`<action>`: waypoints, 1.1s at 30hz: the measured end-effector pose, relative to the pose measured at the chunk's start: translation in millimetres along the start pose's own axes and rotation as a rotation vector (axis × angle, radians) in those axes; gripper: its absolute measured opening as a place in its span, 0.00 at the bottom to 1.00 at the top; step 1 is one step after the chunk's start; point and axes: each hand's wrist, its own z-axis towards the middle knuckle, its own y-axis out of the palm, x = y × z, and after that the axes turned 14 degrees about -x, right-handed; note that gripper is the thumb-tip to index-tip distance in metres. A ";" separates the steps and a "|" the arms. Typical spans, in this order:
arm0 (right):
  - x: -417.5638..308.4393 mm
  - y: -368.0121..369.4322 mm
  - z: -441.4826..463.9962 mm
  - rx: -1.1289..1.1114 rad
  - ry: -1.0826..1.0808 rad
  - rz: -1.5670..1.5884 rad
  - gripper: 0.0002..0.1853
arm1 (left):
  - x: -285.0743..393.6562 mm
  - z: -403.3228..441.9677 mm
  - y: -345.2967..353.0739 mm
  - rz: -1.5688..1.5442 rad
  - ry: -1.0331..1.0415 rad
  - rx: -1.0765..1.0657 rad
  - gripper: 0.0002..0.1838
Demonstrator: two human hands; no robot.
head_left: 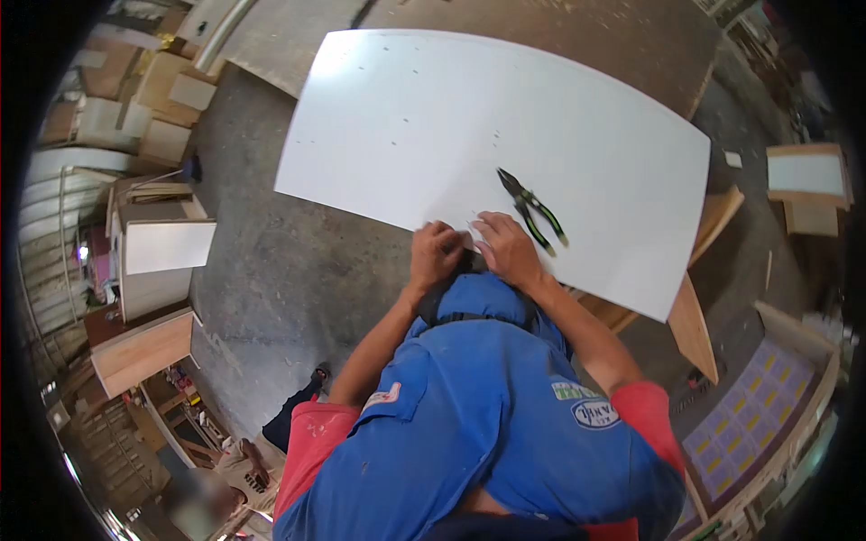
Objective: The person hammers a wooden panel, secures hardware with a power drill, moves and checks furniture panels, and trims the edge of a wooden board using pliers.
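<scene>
A large white board [577,153] lies flat in front of me, with small dark marks on its surface. At its near edge, my left hand [437,251] is closed, its fingers curled around something too small to make out. Close beside it on the right, my right hand [507,249] rests at the board's edge with fingers bent together; a tiny thin piece shows near its fingertips. Pliers [532,209] with black and green handles lie on the board just beyond my right hand, jaws pointing away from me.
Wooden pieces [690,329] stick out under the board's right side. Cabinet parts [167,248] stand at the left. A person [257,469] is at the lower left. A framed panel with yellow labels [749,410] lies at the lower right.
</scene>
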 end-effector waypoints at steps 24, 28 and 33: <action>-66.4 59.3 57.0 0.038 0.924 -0.300 0.07 | -339.7 331.6 -214.4 0.173 -0.019 0.467 0.26; -84.2 78.3 72.8 0.255 1.125 -0.336 0.10 | -376.3 431.5 -232.7 0.232 -0.113 0.131 0.37; -90.5 91.4 92.5 0.301 1.369 -0.421 0.10 | -308.6 462.3 -235.8 0.409 -0.208 -0.170 0.24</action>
